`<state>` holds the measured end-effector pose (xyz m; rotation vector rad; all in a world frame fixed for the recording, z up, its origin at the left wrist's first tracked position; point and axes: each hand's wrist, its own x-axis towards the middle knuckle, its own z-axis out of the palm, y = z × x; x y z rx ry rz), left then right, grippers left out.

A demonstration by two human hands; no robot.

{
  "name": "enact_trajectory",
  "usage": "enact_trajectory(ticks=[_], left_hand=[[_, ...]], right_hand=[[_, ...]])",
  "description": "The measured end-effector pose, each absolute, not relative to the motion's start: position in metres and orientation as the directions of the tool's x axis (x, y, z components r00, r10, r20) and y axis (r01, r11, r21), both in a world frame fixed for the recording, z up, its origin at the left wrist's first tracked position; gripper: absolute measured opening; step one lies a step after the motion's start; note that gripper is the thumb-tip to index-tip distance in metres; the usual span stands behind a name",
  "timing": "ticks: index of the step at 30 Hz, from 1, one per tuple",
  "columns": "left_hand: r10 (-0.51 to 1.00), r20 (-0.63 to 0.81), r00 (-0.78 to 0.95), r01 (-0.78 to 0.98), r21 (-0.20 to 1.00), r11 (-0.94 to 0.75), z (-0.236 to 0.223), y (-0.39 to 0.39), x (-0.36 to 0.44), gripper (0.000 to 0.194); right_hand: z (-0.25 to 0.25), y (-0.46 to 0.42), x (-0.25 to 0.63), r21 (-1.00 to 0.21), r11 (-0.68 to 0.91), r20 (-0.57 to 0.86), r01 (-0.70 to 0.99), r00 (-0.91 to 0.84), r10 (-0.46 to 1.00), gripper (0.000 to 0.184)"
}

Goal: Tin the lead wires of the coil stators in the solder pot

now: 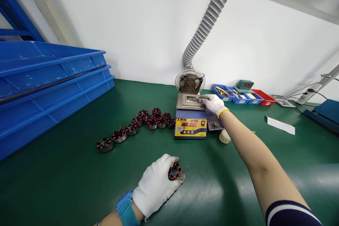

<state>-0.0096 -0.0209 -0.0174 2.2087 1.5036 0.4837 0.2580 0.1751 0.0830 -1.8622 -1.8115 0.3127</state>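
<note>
My left hand [159, 182], in a white glove, is closed around a ring-shaped motor stator [175, 171] with red and black windings, just above the green table. At the yellow-fronted solder pot [190, 129], my gloved right hand [214, 103] pinches a small flat metal piece [201, 101] at the right end of the pot's rectangular opening. The display on the pot is lit red. More stators [119, 135] stand on the table to the left of the pot, several in a line and others bunched together.
Behind the pot are a round fan [191, 84] and a grey ribbed duct [212, 10]. A tray of metal scraps [215, 123] and a round pale pad [225, 136] lie right of it. Small blue bins [222, 93] and a red bin [265, 97] line the wall. Blue crates [53, 74] stand left.
</note>
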Motion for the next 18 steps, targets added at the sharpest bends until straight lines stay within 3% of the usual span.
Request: enact_trajectory(ticks=[6,18], left_hand=[[0.936,0.049,0.349,0.789,0.524,-0.321,-0.016,-0.021,-0.009,0.033],[0.936,0.019,0.351,0.786,0.537,-0.306,-0.015,-0.021,-0.010,0.035]], right_hand=[[0.079,0.191,0.252,-0.529,-0.005,0.230,0.849,0.149,0.962,0.035],[0.074,0.180,0.262,-0.496,0.085,0.229,0.864,0.036,0.973,0.034]])
